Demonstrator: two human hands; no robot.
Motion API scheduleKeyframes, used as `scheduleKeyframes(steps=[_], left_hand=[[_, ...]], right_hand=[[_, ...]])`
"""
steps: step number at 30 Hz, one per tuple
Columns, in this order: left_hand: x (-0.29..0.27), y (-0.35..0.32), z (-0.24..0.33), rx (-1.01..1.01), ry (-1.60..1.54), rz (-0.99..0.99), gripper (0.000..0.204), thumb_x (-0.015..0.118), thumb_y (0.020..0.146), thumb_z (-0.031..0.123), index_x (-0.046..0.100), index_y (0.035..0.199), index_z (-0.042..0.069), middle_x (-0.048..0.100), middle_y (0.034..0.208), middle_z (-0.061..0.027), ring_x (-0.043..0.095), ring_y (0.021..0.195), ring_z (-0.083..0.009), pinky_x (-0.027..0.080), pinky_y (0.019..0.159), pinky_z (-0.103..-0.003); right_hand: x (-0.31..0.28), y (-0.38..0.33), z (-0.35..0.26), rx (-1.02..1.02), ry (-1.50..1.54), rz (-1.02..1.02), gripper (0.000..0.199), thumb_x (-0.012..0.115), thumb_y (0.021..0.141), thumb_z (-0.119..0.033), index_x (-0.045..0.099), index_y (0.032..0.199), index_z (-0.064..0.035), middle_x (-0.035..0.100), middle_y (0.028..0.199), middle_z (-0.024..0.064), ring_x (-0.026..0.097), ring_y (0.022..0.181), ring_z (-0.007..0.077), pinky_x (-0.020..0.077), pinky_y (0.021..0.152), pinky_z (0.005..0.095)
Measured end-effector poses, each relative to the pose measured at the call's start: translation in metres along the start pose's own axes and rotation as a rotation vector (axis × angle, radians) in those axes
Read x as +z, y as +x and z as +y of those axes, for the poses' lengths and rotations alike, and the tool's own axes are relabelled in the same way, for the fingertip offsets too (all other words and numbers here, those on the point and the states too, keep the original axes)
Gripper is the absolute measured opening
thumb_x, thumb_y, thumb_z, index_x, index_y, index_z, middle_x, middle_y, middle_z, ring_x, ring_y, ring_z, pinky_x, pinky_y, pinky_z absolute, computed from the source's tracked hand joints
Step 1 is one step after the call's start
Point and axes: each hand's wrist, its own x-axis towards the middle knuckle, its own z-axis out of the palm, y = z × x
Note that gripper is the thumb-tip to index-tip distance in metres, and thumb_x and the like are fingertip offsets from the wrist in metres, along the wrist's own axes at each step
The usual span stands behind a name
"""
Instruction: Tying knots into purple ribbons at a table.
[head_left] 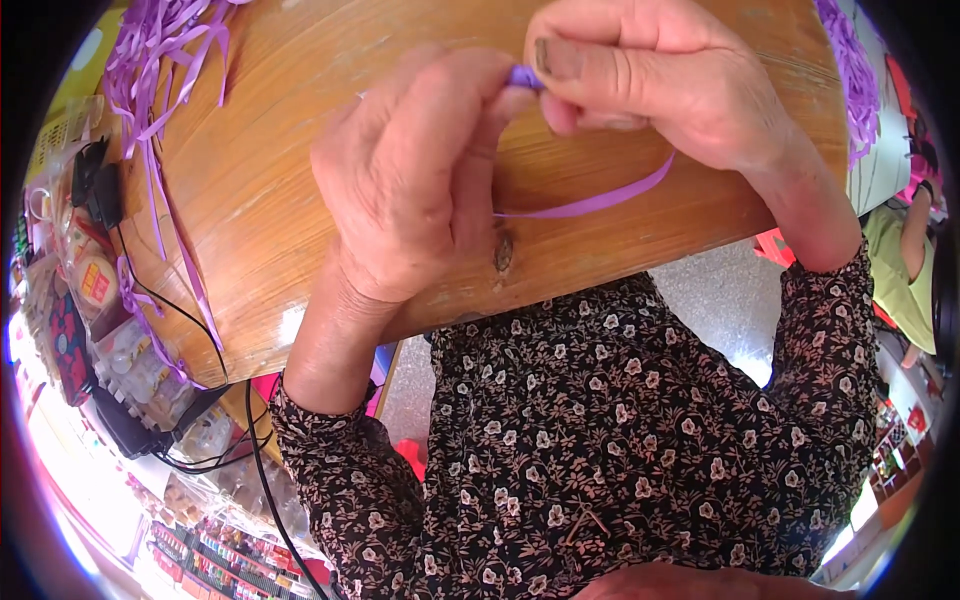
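Note:
Both of my hands meet above the far middle of the wooden table (270, 230). Between their fingertips is a small bunched piece of purple ribbon (525, 77). My left hand (410, 170) is closed, pinching the ribbon's left side, with its curled fingers partly hidden. From the right, my right hand (650, 80) pinches the same piece between thumb and fingers. A loose flat strip of purple ribbon (600, 202) curves over the table below my hands. How the bunched piece is folded or knotted is too small to tell.
A heap of purple ribbons (160, 60) lies at the far left, strands trailing down the table edge. Another purple bundle (850, 80) hangs at the right edge. Black cables (258, 470) and plastic bags (140, 370) crowd the left side. A person in a yellow-green top (895, 260) is at the right.

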Motion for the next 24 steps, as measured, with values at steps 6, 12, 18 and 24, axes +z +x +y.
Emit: scheduleKeyframes(steps=[6, 12, 18, 24], left_hand=[[0.009, 0.003, -0.007, -0.072, -0.092, 0.126, 0.011, 0.068, 0.080, 0.005, 0.060, 0.086, 0.003, 0.056, 0.069, -0.0080, 0.054, 0.057, -0.0225, 0.043, 0.050, -0.030], [0.003, 0.004, -0.004, -0.075, -0.100, 0.090, 0.010, 0.067, 0.081, 0.005, 0.059, 0.085, 0.004, 0.055, 0.068, -0.0074, 0.053, 0.056, -0.0221, 0.042, 0.049, -0.030], [0.001, 0.003, -0.004, -0.064, -0.065, 0.072, 0.009, 0.067, 0.081, 0.007, 0.060, 0.086, 0.006, 0.050, 0.063, -0.0065, 0.051, 0.054, -0.0225, 0.040, 0.047, -0.031], [-0.005, 0.002, 0.003, -0.096, -0.024, -0.005, 0.012, 0.068, 0.077, 0.005, 0.061, 0.088, 0.006, 0.051, 0.066, -0.0070, 0.051, 0.053, -0.0223, 0.041, 0.046, -0.032]], right_hand=[[-0.015, 0.005, 0.001, -0.245, -0.302, 0.080, 0.029, 0.059, 0.092, -0.029, 0.062, 0.100, -0.0014, 0.061, 0.082, 0.0017, 0.056, 0.077, 0.0085, 0.0432, 0.067, 0.0201], [-0.044, 0.051, 0.030, -1.649, -0.998, 0.201, 0.023, 0.069, 0.081, -0.006, 0.063, 0.102, -0.0020, 0.064, 0.086, 0.0101, 0.065, 0.081, 0.0226, 0.0502, 0.066, 0.0278], [-0.049, 0.068, 0.019, -2.009, -1.135, 0.209, 0.020, 0.067, 0.080, -0.004, 0.064, 0.100, -0.0034, 0.063, 0.087, 0.0102, 0.063, 0.073, 0.0241, 0.0495, 0.058, 0.0283], [-0.001, 0.005, 0.005, -0.930, -0.936, 0.335, 0.013, 0.067, 0.079, -0.004, 0.063, 0.092, -0.0007, 0.058, 0.080, 0.0089, 0.059, 0.070, 0.0249, 0.0466, 0.055, 0.0290]])
